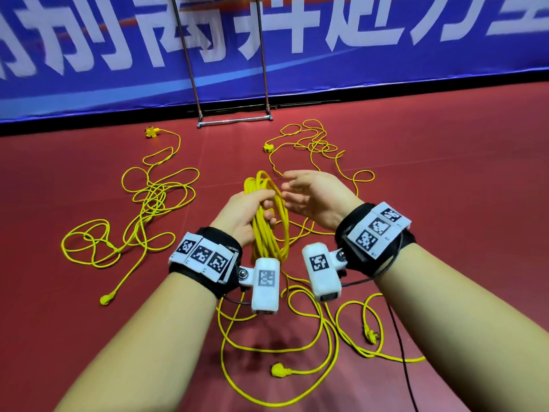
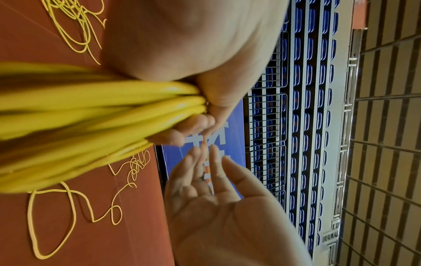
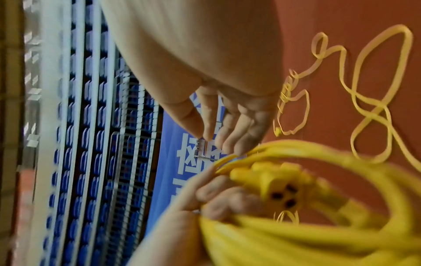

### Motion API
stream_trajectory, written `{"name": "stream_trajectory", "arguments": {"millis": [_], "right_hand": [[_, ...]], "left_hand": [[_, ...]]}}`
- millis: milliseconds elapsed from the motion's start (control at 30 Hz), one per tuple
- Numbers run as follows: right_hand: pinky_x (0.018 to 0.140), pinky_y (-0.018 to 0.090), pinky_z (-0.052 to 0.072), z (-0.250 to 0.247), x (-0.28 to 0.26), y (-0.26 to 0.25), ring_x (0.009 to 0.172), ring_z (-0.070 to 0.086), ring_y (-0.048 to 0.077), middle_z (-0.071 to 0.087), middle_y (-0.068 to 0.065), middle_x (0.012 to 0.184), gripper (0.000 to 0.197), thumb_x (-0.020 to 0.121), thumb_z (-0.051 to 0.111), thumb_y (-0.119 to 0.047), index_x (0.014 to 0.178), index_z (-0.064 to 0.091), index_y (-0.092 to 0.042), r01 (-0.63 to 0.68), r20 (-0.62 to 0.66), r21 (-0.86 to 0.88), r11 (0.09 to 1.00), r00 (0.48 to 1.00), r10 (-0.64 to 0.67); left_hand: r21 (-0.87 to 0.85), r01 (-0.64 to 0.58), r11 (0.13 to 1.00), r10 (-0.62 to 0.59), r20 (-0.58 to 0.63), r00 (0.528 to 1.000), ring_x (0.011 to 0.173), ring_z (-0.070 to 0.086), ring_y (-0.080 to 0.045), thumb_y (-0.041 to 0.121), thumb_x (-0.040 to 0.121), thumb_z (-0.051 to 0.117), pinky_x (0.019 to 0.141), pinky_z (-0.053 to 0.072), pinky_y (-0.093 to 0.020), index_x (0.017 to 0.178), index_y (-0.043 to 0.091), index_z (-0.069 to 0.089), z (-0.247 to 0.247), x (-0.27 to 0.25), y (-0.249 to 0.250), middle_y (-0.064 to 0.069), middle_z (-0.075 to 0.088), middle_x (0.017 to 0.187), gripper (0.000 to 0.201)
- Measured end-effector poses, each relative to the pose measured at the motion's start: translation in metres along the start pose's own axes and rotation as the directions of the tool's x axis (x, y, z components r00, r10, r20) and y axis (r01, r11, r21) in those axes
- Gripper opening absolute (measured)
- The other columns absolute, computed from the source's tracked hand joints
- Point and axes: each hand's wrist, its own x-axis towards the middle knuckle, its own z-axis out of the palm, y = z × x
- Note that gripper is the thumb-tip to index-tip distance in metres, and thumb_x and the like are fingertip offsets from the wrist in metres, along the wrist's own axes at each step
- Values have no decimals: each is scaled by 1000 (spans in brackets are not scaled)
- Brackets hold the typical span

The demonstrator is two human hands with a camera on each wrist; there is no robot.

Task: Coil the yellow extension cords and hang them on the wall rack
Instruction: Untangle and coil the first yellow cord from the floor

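The left hand [image 1: 246, 214] is gripping the coiled yellow cord [image 1: 269, 221] (several loops); just beside the coil, the right hand [image 1: 315, 200] is hovering, fingers spread, holding nothing.

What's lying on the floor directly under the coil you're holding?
Under the coil gripped by the left hand, loose yellow cord loops over the red floor, with a plug nearby. The wrist cameras and forearms hide part of it.
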Motion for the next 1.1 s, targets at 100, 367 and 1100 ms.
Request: {"name": "stream_trajectory", "arguments": {"millis": [100, 367, 1100], "right_hand": [[56, 25, 43, -4, -2, 17, 60, 59, 18, 62, 13, 83, 18, 88, 54, 6, 93, 61, -10, 36, 83, -268, 963, 996, -14], [62, 19, 46, 3, -1, 55, 65, 56, 10, 64, -1, 71, 14, 79, 77, -4, 83, 68, -14, 329, 334, -756, 565, 937, -99], [70, 29, 39, -79, 19, 101, 86, 59, 27, 64, 5, 86, 10, 93, 57, -19, 85, 56, -15, 139, 139, -978, 154, 990, -10]], "left_hand": [[-112, -37, 993, 22, -134, 991, 34, 37, -10, 7, 93, 56, 42, 40, -21, 71, 15, 50, -7, 3, 5, 3, 42, 46, 24], [-224, -137, 965, 91, -206, 974, 36, 37, -10, 9, 94, 55, 46, 40, -22, 73, 15, 49, -20, 2, 25, 4, 42, 49, 23], [-371, -344, 863, 209, -358, 910, 39, 36, -13, 5, 92, 54, 49, 40, -23, 66, 15, 42, -38, -8, 60, 3, 41, 52, 31]]}}
